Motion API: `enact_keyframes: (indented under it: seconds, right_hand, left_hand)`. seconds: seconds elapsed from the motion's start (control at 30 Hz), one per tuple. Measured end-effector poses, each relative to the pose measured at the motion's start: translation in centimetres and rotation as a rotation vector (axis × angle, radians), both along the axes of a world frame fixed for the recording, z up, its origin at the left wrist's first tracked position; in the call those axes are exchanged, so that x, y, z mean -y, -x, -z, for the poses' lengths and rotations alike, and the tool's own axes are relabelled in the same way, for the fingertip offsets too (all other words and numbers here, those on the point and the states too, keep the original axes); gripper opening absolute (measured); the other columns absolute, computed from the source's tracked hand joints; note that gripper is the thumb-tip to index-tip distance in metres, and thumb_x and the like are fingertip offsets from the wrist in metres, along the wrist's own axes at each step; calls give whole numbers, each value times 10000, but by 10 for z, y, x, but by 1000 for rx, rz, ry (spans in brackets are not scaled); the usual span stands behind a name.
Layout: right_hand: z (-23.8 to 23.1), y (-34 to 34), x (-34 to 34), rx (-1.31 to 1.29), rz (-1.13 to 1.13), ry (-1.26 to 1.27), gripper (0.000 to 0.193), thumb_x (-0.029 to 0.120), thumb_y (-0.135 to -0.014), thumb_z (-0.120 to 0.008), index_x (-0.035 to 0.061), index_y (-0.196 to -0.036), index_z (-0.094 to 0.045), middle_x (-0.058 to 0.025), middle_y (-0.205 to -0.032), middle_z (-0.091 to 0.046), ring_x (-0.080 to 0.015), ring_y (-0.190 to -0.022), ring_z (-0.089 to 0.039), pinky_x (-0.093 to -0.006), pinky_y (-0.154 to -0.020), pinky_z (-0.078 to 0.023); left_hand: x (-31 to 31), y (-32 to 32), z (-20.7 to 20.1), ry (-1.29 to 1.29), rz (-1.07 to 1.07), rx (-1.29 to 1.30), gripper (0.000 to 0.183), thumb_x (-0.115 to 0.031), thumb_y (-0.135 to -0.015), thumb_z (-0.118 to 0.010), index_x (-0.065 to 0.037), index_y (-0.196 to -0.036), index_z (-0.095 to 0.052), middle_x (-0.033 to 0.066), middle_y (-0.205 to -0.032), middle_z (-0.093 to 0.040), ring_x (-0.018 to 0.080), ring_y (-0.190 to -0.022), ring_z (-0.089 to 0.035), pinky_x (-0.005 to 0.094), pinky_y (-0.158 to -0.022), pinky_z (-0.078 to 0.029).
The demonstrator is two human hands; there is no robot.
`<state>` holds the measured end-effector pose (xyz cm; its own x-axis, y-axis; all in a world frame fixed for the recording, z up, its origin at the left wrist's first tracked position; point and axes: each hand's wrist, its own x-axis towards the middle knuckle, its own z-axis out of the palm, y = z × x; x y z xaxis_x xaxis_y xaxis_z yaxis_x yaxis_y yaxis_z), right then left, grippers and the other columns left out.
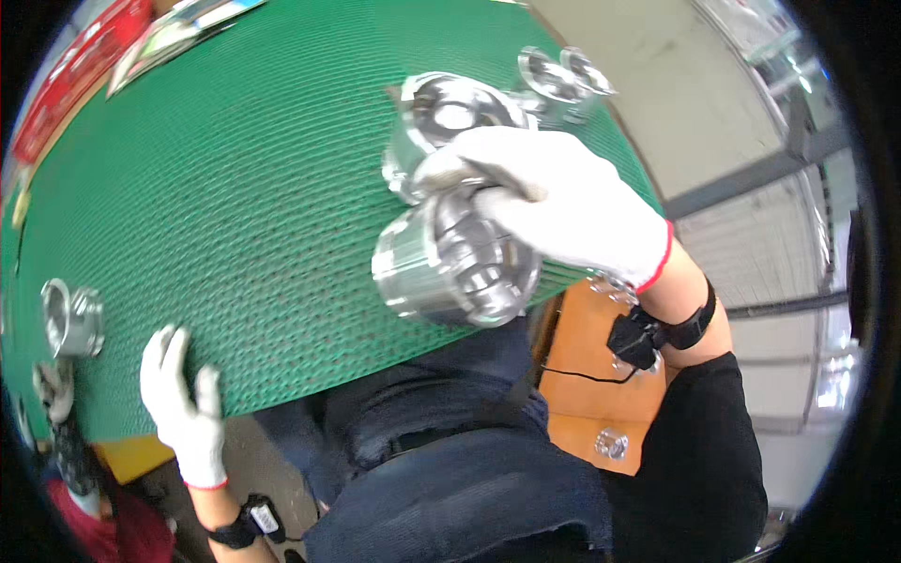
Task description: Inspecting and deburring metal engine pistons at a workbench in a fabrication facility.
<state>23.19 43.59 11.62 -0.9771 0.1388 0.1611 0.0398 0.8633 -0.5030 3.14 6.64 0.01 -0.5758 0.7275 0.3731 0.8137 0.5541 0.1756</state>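
Note:
My right hand, in a white knit glove with a red cuff edge, grips the rim of a shiny, hollow, cylindrical metal housing. The housing is tilted over the green mat near its front edge, its open end toward the right. Just behind it, another metal housing with a round opening is partly covered by my hand. Two small flanged metal parts stand beyond, at the mat's right edge. My left hand, gloved alike, is empty with fingers apart at the mat's front left edge.
Ribbed green mat covers the table. A metal ring part sits at far left beside a co-worker's gloved hand. A red bin and papers lie far left. Orange-brown surface below right bears small metal parts.

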Motion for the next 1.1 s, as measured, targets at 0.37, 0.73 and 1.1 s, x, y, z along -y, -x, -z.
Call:
enact_keyframes:
  seconds: [0.37,0.73,1.1]
  right_hand:
    - [10,84,41,-213,-90,174,480,75,-865,-660,98,-1342,-605,-66,-1217,-689,-110,-911,-654,-237,-708,-541]
    - [42,-31,42,-37,17,906,283,28,-926,-530,-32,-1190,-612,-180,-1195,-608,-156,-740,-662,-273,-607,-548]
    - [69,6,58,-350,-50,-63,415,-7,-824,-598,156,-1198,-673,-46,-752,-602,-207,-626,-631,-309,-547,-524]
  left_hand:
    - [-3,0,1,-126,19,-25,435,-201,-809,-736,-53,-1210,-655,155,-1218,-638,369,-1161,-581,465,-1027,-439]
    - [-96,-30,-89,46,432,-59,421,-144,-650,-776,0,-1022,-641,180,-1211,-592,409,-1116,-558,547,-941,-461]
    - [-112,-23,-59,-455,401,241,124,-58,-836,-633,-39,-958,-644,152,-1076,-577,276,-937,-587,385,-857,-491]
